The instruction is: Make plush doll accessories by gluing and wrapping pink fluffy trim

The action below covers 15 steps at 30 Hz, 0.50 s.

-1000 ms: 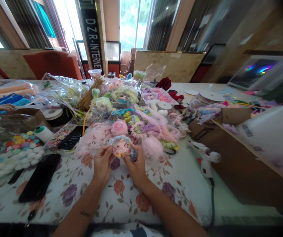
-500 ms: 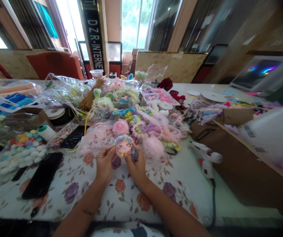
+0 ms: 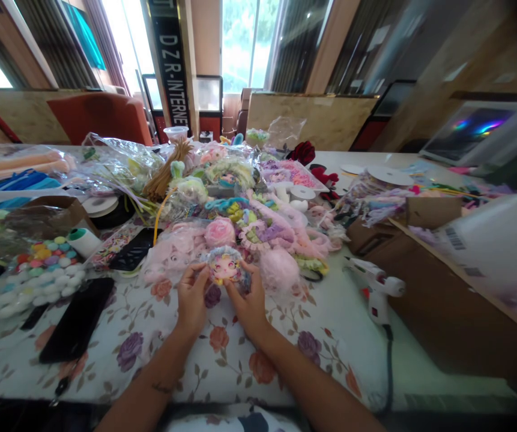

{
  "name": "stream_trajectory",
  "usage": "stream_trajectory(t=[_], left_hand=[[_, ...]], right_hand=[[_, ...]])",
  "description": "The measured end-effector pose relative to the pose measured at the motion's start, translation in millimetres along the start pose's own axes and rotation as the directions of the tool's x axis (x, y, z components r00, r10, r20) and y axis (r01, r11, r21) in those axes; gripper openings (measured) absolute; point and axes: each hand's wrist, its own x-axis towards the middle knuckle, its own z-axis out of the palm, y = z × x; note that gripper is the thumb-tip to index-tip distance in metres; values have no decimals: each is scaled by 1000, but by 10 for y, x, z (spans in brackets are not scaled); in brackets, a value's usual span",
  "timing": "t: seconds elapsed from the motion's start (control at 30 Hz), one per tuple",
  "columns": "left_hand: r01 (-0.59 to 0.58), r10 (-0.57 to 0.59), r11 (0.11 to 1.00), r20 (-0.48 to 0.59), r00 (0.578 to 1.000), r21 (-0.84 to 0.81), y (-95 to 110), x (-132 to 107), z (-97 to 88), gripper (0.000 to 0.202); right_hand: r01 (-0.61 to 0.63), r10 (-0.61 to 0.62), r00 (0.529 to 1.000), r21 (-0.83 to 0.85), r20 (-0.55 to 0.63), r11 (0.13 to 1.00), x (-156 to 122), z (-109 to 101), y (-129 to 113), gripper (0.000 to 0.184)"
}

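Between both hands, above the flowered tablecloth (image 3: 159, 354), is a small doll head (image 3: 224, 267) with a painted face, pink eyes and a fluffy grey-blue rim. My left hand (image 3: 193, 297) pinches its left edge between thumb and fingers. On the opposite side my right hand (image 3: 249, 300) grips it, thumb at the lower front and fingers round the right edge. Its back is hidden from me. Just beyond lie a pink fabric rose (image 3: 220, 231), a pale pink fluffy ball (image 3: 279, 268) and bagged pink pieces (image 3: 168, 255).
A white glue gun (image 3: 377, 288) with a cord lies right, beside a large cardboard box (image 3: 447, 318). To the left are a black phone (image 3: 78, 321), white pompoms (image 3: 55, 282) and a thread spool (image 3: 82, 242). Craft materials, including a dark red rose (image 3: 302, 153), heap up behind.
The doll head has shifted very slightly left and turned a little in my hands. My right fingers have moved slightly along its edge. Both hands keep their grip.
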Motion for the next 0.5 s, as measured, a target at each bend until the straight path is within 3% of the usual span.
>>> stream_trajectory(t=[0.2,0.37,0.43,0.5], left_hand=[[-36,20,987,101,995,156,19,-65,21,49],[-50,15,977,165,986,209,71,-46,-1,49],[-15,-29,976,197,980,217,97,-42,-3,50],[29,-79,976,226,971,218,127,-54,12,56]], right_hand=[[-30,28,997,27,72,999,11,-19,-37,43],[-142,138,989,112,48,984,194,-153,-72,28],[-152,144,985,73,98,986,309,-233,-96,29],[-85,87,976,-18,199,996,414,-315,-139,25]])
